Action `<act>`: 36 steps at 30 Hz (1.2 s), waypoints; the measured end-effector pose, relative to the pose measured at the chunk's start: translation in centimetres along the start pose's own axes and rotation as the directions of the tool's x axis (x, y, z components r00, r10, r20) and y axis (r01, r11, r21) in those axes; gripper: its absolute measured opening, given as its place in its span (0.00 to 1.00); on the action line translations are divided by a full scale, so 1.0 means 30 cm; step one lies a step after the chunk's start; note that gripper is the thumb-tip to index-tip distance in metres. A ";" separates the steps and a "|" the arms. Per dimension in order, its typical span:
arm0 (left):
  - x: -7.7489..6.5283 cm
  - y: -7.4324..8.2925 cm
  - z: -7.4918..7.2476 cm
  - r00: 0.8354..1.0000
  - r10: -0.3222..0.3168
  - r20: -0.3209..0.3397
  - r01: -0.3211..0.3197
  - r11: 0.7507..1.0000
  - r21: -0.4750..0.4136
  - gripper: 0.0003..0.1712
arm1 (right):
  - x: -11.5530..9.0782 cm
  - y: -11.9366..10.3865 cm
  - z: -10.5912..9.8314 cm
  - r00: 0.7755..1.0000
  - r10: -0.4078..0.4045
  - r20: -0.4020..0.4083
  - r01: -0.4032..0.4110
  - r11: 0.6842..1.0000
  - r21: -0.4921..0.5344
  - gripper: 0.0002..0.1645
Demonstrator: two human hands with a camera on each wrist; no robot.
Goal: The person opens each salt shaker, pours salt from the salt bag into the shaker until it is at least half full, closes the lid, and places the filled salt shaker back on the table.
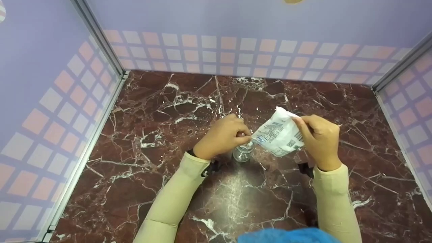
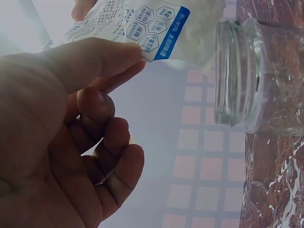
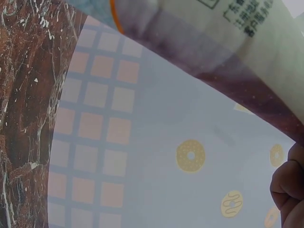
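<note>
A white plastic packet (image 1: 277, 134) with printed text is tilted above a clear glass jar (image 1: 242, 156), its lower left corner near the jar's mouth. My right hand (image 1: 320, 141) grips the upper right end of the packet. With thumb and forefinger, my left hand (image 1: 223, 135) pinches the lower corner. The left wrist view shows that pinch beside a blue printed band on the packet (image 2: 156, 28), with the other fingers loosely curled. There the uncapped threaded mouth of the jar (image 2: 232, 73) faces the packet. In the right wrist view the packet (image 3: 213, 52) hides most of the right hand (image 3: 290, 183).
White crumbs or grains lie scattered on the dark red marbled table (image 1: 141, 189) behind the jar. Purple panels with pink and white squares (image 1: 209, 50) enclose the back and sides. Something blue (image 1: 287, 235) shows at the bottom edge.
</note>
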State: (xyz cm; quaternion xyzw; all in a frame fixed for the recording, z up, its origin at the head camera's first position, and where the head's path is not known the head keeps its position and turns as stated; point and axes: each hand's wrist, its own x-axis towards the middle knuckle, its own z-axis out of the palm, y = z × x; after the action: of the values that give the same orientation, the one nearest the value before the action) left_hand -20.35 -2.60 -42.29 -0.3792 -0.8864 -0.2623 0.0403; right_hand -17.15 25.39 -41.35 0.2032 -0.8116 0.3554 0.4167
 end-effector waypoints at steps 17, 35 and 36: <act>0.002 -0.004 -0.006 0.998 -0.024 0.050 0.024 1.000 -0.005 0.09 | -0.007 -0.005 0.003 0.999 -0.030 0.018 0.031 0.999 -0.023 0.13; 0.002 -0.002 -0.001 0.997 -0.036 0.073 0.035 0.999 0.006 0.09 | -0.016 -0.011 0.012 0.997 -0.073 -0.005 0.073 0.997 -0.038 0.30; 0.002 -0.002 -0.001 0.997 -0.037 0.075 0.037 0.999 0.005 0.09 | -0.016 -0.011 0.013 0.997 -0.076 -0.006 0.076 0.996 -0.041 0.30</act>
State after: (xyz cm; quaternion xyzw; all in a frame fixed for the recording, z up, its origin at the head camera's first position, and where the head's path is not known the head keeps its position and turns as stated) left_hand -20.46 -2.62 -42.26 -0.3721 -0.8948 -0.2469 0.0031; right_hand -16.89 24.90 -41.76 0.2240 -0.8089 0.3234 0.4369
